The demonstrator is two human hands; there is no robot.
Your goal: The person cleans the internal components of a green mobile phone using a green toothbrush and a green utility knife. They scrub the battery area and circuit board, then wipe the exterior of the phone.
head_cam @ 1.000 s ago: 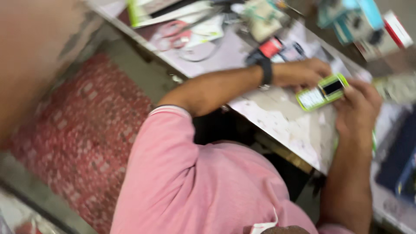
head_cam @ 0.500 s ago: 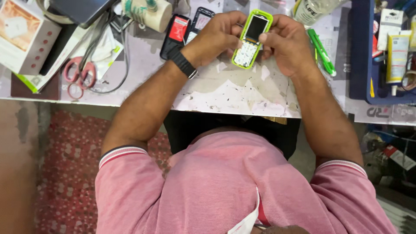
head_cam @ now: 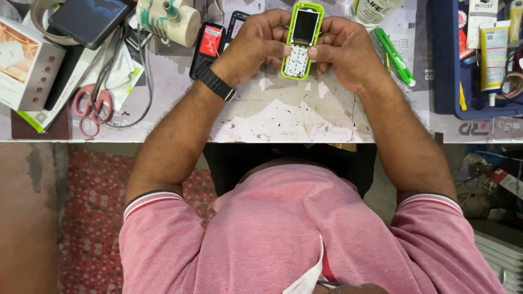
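A small green-edged keypad phone (head_cam: 300,41) with a dark screen and white keys is held upright above the worn white tabletop (head_cam: 283,114). My left hand (head_cam: 256,43) grips its left edge, thumb on the keypad. My right hand (head_cam: 343,51) grips the right edge, its thumb also pressing the keys. A black wristband (head_cam: 216,83) sits on my left wrist.
Left of the hands lie a red-and-black phone battery (head_cam: 208,46), a black phone part (head_cam: 235,24), red-handled scissors (head_cam: 91,103), boxes (head_cam: 30,65) and a tape roll (head_cam: 169,19). A green cutter (head_cam: 395,57) and a blue tray (head_cam: 479,60) of tubes sit to the right.
The view swung from a tilted angle to straight above the table. Both hands kept hold of the phone, which now stands upright between them, closer to the table's middle.
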